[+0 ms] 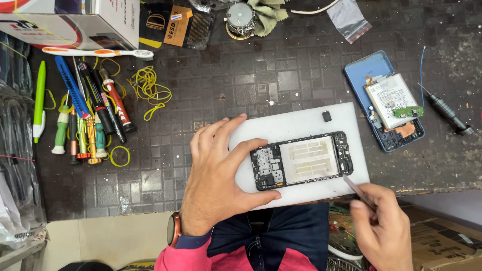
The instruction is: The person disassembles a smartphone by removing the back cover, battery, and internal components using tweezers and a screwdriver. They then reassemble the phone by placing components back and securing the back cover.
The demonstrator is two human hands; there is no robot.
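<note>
Opened phone frame [301, 160]: black rim, pale inner panel, dark circuit parts at its left end. It lies flat on the white pad [296, 125] at the worktop's [281, 70] front edge. Your left hand [216, 175] braces it, grip spread, thumb at the lower left corner. Your right hand [384, 228] pinches slim tweezers [357, 189], tip at the frame's lower right corner. The blue back cover [364, 70], well right, cradles battery [390, 98] and green board [407, 111].
</note>
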